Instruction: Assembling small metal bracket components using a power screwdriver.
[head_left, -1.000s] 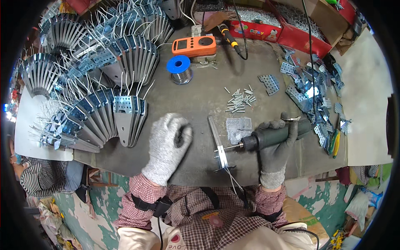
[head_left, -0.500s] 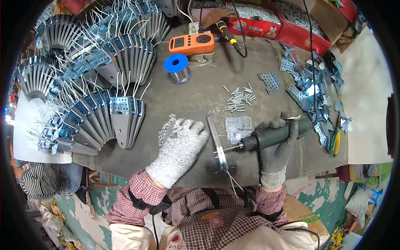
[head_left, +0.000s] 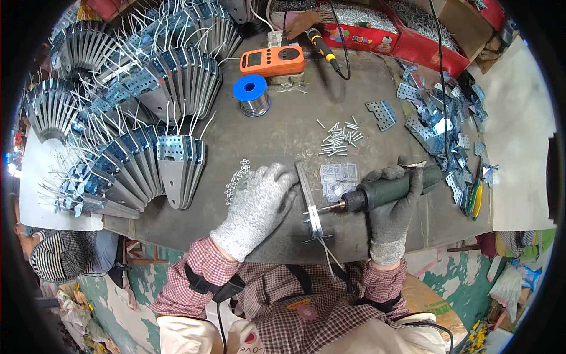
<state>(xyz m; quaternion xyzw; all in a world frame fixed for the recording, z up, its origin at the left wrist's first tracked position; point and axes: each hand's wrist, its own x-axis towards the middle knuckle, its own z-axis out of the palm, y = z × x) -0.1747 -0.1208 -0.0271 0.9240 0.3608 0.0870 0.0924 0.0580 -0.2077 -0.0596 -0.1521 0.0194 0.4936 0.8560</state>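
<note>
Even, bright daylight is falling across the bench, and shadows are staying soft and short under the hands. The metal plates at upper left are throwing small glints without harsh glare. The fisheye is bending straight edges outward, and a black ring is closing off the corners. The centre is reading sharp; detail is smearing toward the rim.

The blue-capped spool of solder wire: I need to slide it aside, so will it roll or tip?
The blue-capped spool of solder wire stands on its flat end, so it probably slides rather than rolls. It looks squat and densely wound, likely heavy for its size and unlikely to tip.
</note>
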